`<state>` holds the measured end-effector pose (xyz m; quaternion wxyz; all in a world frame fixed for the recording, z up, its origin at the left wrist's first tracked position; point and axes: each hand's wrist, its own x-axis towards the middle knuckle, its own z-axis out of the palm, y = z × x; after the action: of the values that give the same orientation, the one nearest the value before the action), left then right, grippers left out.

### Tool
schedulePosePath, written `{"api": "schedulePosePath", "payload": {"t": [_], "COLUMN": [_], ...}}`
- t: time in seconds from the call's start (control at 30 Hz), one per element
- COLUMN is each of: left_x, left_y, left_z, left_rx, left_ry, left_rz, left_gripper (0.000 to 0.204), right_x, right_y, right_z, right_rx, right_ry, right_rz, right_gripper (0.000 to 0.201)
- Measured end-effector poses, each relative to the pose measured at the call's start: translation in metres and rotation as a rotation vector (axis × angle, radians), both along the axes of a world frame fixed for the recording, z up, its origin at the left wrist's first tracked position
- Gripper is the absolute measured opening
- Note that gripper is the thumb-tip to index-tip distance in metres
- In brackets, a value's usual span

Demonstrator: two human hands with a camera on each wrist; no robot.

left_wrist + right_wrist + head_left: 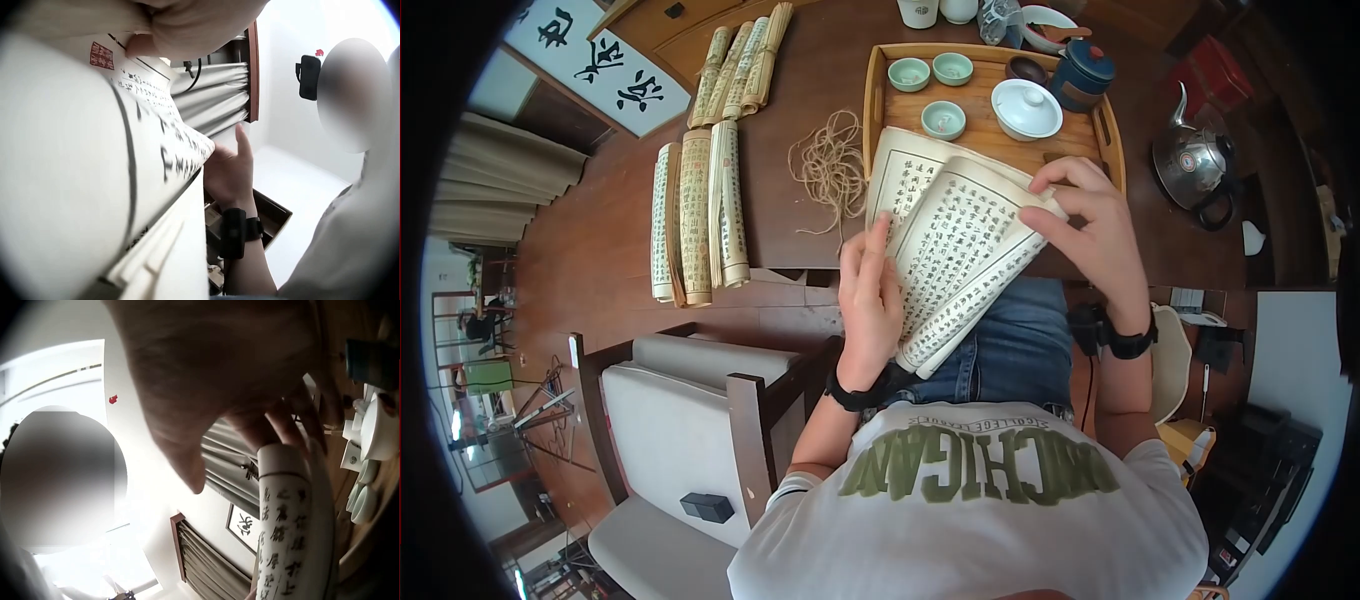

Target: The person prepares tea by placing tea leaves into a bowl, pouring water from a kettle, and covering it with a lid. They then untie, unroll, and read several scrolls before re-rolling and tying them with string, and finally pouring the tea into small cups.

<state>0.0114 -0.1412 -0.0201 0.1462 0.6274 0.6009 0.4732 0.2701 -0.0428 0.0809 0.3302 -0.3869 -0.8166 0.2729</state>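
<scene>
A soft paper book (960, 225) of columned Chinese writing lies open, bowed, between the two hands, over the table edge and lap. My left hand (868, 300) grips its left side. At its upper right corner is my right hand (1095, 230), fingers bent at the edge. In the right wrist view its thumb stands off the curled pages (284, 519). A red seal stamp (101, 56) shows on the paper in the left wrist view. Loose twine (830, 170) lies on the table left of the book.
Rolled books (697, 215) lie at the left table edge, with a tied bundle (740, 65) beyond. The wooden tray (1112, 140) bears green cups (943, 120), a lidded white bowl (1027, 108) and a blue jar (1083, 75). A steel kettle (1190, 155) stands right.
</scene>
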Motion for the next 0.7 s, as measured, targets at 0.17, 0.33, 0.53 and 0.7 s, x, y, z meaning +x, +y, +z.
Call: {"api": "schedulePosePath", "payload": {"t": [0.17, 0.33, 0.53, 0.7], "left_x": [-0.004, -0.006, -0.014, -0.009], "left_y": [-0.001, -0.002, -0.002, -0.005], "left_z": [0.013, 0.008, 0.014, 0.007], "left_rx": [-0.066, -0.059, -0.170, -0.159], "left_ry": [-0.072, -0.141, -0.199, -0.221], "left_rz": [-0.020, -0.149, 0.043, 0.074], "left_gripper": [0.041, 0.021, 0.023, 0.021], "right_x": [-0.008, -0.014, 0.001, -0.002], "right_y": [-0.007, -0.006, 0.000, 0.000], "right_z": [-0.009, -0.007, -0.001, 0.005], "right_rx": [-0.140, -0.080, -0.062, 0.099], "right_ry": [0.243, 0.189, 0.176, 0.017], "right_rz": [0.070, 0.181, 0.272, 0.146], "right_gripper": [0.011, 0.010, 0.018, 0.017]}}
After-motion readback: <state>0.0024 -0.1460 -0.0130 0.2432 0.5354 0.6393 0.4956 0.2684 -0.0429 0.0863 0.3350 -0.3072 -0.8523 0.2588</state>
